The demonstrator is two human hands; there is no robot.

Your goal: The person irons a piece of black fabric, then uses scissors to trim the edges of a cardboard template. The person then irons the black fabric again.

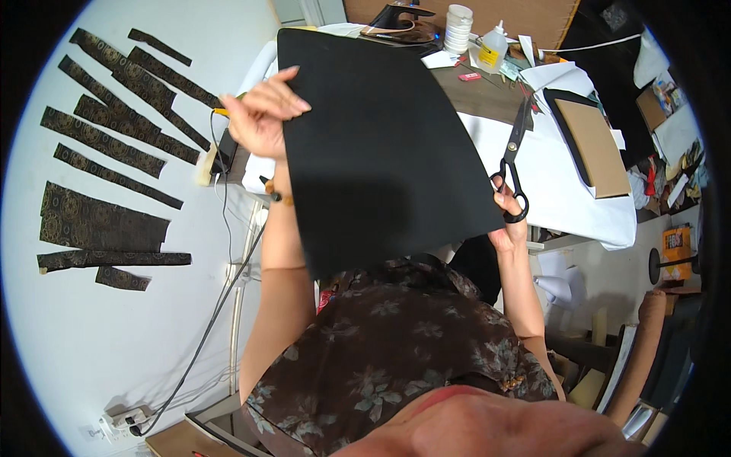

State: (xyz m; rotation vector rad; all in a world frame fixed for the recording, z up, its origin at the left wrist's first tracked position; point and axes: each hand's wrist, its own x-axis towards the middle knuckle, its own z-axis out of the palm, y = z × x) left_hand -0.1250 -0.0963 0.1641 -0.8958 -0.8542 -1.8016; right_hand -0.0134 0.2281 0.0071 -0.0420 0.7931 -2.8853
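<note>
A large flat black panel [381, 145], with rounded corners and a curved right side, is held up in front of me; I cannot tell its material. My left hand [263, 118] is closed at its upper left edge, fingertips lying over the black face. Beside that thumb shows a thin yellow tip [221, 112]; whether the hand holds it is unclear. My right hand [505, 217] is closed round the black handles of a pair of scissors [513, 146], blades pointing up and away. The panel's lower right corner meets this hand, and some fingers are hidden.
Patterned dark cloth pieces [106, 213] hang on the white wall at left. On the table stand an iron [400, 27], a white tub [458, 30] and a glue bottle [493, 49]. White sheets [556, 179] and a tan board [594, 148] lie right. A cable [205, 335] runs down the wall.
</note>
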